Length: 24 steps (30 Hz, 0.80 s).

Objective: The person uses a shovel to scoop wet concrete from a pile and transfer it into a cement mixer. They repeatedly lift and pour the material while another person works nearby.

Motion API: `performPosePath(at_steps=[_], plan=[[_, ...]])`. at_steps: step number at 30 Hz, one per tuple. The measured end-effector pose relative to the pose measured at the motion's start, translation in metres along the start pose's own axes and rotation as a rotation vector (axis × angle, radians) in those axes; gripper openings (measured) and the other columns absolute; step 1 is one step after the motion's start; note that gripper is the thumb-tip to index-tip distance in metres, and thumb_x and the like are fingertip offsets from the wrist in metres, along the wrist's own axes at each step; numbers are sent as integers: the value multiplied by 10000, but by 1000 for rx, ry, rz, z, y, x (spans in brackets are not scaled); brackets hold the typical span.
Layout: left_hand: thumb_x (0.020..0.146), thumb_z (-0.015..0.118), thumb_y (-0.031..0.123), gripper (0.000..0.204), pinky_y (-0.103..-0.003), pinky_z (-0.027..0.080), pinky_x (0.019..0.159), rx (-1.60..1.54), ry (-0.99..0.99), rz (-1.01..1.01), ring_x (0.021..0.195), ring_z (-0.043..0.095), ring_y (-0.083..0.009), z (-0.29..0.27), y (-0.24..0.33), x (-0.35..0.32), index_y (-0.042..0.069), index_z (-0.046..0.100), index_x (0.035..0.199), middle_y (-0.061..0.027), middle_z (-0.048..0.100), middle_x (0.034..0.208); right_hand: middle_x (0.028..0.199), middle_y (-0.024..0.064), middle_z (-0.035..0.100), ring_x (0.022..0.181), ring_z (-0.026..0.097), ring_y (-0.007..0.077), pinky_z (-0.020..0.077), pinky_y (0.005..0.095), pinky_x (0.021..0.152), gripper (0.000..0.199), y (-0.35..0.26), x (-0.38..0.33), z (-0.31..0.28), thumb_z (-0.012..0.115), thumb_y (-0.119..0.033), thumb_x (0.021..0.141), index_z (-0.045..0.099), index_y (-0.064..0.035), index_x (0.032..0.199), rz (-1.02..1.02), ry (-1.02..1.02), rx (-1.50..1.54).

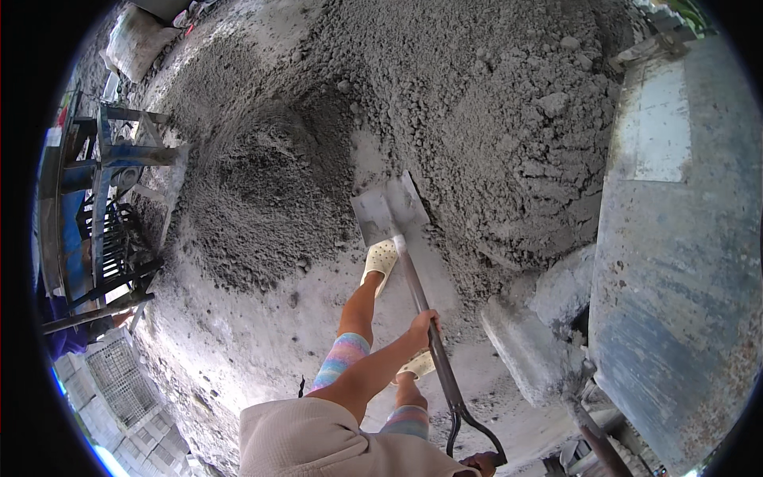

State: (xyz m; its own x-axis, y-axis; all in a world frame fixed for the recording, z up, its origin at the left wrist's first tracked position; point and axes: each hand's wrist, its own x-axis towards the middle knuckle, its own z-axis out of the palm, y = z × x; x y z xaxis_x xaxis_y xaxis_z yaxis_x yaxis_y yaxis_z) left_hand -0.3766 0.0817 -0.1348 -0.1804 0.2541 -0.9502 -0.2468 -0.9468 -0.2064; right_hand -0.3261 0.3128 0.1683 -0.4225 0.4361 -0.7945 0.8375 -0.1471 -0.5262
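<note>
A shovel (419, 294) with a square metal blade (385, 208) and a brown shaft slants across the middle. My left hand (424, 327) is wrapped round the shaft partway up. At the lower edge, my right hand (482, 463) grips the handle end, partly cut off by the picture's rim. The blade lies low over the pale ground, just ahead of my front foot, with only grey dust showing on it. To its right rises a large heap of grey, sandy mix (509, 151); a darker, lower pile (270, 183) lies to its left.
My feet, in cream clogs (381, 258), stand on dusty ground (238, 342). A big worn metal sheet (675, 262) and concrete blocks (528, 342) border the right. At left are a blue frame (103, 159) and a grey crate (121, 381); a pale sack (135, 41) sits far left.
</note>
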Motion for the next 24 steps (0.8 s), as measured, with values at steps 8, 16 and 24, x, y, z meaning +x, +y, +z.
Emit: performPosePath(at_steps=[8,16,24], plan=[[710,546,136,155,-314,452,470,-186,-16,280,448,472,-157,20,383,26,97,445,598,-33,464,520,585,16,436,512,436,151,412,324,490,224,2,69,341,518,46,648,447,-139,753,88,-348,29],[711,561,149,138,-316,441,461,-187,49,458,474,479,-161,-15,406,90,83,465,637,-33,457,538,571,28,454,483,447,162,418,332,476,182,73,151,364,581,-29,615,458,-131,703,185,-318,21],[695,558,138,123,-308,431,443,-119,55,341,451,472,-171,-25,236,80,80,469,632,-43,458,528,521,33,443,446,456,163,435,333,415,147,116,164,178,549,-35,614,472,-113,713,175,-168,151]])
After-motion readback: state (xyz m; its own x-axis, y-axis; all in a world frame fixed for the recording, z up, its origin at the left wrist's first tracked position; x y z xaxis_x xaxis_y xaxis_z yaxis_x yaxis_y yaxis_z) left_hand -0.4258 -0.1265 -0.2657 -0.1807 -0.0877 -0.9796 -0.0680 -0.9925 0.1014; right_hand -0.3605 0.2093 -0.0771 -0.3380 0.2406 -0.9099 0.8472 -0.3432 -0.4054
